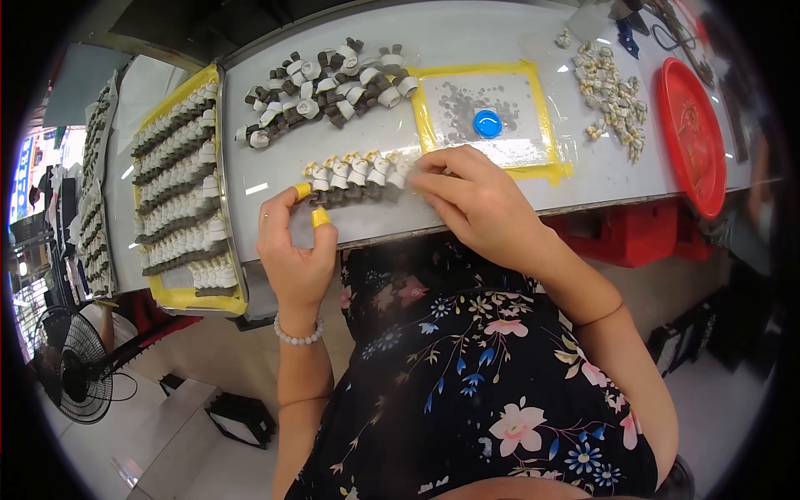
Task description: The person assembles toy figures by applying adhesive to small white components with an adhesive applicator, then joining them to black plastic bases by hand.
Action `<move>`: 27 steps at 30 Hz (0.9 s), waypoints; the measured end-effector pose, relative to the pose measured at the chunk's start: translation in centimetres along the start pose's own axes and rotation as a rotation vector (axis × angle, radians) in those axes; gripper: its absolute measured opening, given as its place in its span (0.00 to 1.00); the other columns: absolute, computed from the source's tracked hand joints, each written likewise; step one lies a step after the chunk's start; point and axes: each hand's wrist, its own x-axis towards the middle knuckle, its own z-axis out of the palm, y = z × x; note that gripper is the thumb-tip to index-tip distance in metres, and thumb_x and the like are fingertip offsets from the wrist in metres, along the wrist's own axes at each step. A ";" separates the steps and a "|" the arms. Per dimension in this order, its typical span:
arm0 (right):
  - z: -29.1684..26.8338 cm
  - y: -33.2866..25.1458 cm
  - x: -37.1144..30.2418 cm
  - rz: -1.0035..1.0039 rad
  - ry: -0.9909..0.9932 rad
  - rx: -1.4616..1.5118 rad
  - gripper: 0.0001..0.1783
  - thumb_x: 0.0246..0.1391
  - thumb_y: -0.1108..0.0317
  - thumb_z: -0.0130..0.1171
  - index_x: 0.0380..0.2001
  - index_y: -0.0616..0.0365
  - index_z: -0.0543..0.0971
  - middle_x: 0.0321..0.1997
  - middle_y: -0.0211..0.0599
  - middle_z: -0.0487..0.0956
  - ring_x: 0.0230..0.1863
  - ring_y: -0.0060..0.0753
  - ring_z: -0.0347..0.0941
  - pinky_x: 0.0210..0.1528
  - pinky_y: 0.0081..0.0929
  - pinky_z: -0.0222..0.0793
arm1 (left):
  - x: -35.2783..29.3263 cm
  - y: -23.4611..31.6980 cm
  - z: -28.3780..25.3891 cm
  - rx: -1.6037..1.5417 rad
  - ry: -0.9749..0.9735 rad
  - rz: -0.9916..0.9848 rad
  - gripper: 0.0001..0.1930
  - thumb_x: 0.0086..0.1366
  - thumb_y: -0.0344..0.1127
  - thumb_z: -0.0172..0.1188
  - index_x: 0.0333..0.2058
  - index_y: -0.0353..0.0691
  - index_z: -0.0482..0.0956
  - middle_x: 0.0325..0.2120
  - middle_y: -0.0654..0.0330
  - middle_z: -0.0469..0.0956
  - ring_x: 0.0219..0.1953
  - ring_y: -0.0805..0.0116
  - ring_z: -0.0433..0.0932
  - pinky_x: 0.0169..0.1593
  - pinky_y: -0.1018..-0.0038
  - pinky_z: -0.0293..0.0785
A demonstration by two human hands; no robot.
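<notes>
Right hand (479,193): fingertips blurred at a row of small white-and-grey figurines (358,175); can't tell if pinching. Left hand (293,247): yellow-capped fingers (320,218) spread. Row near white surface's (271,160) front edge; gap leftward before yellow-edged tray (179,298).

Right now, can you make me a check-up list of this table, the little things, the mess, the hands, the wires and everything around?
Surface: white table, with a yellow-taped sheet on it.
Job's things: one row of white-and-grey pieces; a jumbled pile of similar pieces behind; yellow-edged tray of neat rows, left.
Clutter: round blue thing, loose cream pieces, red tray.
Hands: left hand at the row's left end, yellow covers on thumb and one finger; right hand at its right end, grip unclear.
Cables: thin cord by the black fan; dark cable, far right.
Surroundings: red plastic item under the table.
</notes>
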 end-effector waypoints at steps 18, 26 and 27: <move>0.5 -0.2 0.5 -0.053 -0.055 0.057 0.14 0.44 0.81 0.56 0.38 0.64 0.78 0.40 0.42 0.75 0.42 0.43 0.71 0.45 0.32 0.68 | 0.6 3.6 3.7 0.531 -0.080 -0.056 0.37 0.39 0.47 0.69 0.45 0.33 0.64 0.48 0.42 0.64 0.51 0.45 0.61 0.53 0.53 0.58; -0.7 0.3 -1.4 0.073 -0.027 0.056 0.12 0.46 0.80 0.56 0.38 0.65 0.78 0.37 0.44 0.76 0.39 0.44 0.73 0.43 0.31 0.68 | 0.8 4.3 3.9 0.475 -0.092 -0.003 0.34 0.39 0.49 0.69 0.42 0.37 0.67 0.47 0.41 0.64 0.49 0.48 0.61 0.50 0.53 0.58; -0.8 0.4 -1.6 0.065 -0.017 0.059 0.12 0.46 0.80 0.57 0.38 0.65 0.78 0.36 0.44 0.76 0.38 0.43 0.73 0.41 0.30 0.69 | 0.8 4.0 4.0 0.475 -0.064 0.016 0.33 0.39 0.48 0.69 0.42 0.37 0.67 0.47 0.42 0.64 0.49 0.49 0.62 0.50 0.53 0.58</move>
